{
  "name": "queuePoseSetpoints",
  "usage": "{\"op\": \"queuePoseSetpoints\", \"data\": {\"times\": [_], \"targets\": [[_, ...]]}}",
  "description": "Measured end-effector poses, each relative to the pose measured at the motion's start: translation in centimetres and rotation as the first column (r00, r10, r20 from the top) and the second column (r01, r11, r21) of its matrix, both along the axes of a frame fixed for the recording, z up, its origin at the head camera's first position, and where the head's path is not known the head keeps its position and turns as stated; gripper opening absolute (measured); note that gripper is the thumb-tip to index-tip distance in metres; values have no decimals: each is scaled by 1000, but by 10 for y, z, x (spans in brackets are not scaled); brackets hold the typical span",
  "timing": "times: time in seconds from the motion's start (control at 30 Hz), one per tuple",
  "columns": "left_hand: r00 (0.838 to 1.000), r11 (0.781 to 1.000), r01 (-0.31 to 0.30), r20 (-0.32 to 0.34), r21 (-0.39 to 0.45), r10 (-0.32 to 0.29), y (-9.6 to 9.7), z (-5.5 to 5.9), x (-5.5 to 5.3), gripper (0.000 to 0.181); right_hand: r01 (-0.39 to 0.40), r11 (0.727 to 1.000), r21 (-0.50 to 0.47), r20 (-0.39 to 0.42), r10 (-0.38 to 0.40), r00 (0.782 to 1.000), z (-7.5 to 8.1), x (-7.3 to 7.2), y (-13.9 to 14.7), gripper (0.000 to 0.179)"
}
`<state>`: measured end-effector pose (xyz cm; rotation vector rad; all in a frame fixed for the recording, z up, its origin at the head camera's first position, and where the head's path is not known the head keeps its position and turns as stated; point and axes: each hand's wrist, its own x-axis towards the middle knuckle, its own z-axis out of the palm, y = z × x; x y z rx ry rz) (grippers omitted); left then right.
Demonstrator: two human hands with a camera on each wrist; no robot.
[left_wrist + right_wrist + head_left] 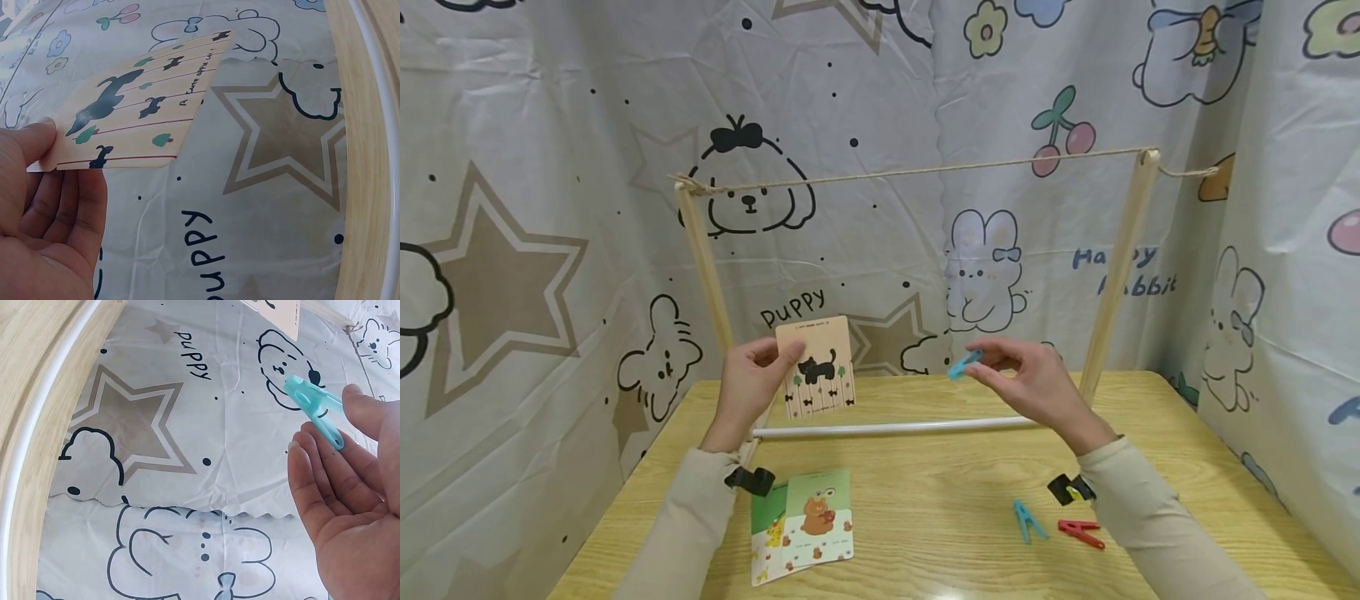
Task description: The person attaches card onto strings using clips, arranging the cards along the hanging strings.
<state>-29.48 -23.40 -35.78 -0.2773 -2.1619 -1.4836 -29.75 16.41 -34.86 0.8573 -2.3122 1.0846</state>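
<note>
My left hand [752, 379] pinches a peach card [817, 371] with a black cat on it, thumb on its printed face, held up above the table. In the left wrist view the card [134, 112] tilts away from the thumb. A blue clothespin [965, 364] is pinched between thumb and fingers of my right hand [1033, 379]. The right wrist view shows this clothespin [312, 406] with its nose pointing away from the hand. Card and clothespin are apart, both below the string [880, 174] stretched between two wooden posts.
Overlapping green and white cards [816, 533] lie at the table's front left. Another blue clothespin [1028, 522] and a red clothespin [1081, 532] lie front right. The right post [1120, 271], left post [707, 267] and white bottom rod [895, 428] frame the space between the hands.
</note>
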Motion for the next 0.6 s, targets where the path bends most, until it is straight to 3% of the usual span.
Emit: {"op": "queuePoseSetpoints", "data": {"times": [0.3, 0.6], "targets": [[1000, 1000, -8, 0, -26, 8, 0, 9, -1, 38, -12, 1000, -5, -3, 12, 1000, 8, -5, -7, 28], [999, 999, -4, -45, -34, 3, 11, 34, 15, 38, -40, 999, -13, 8, 40, 999, 17, -9, -14, 31]]}}
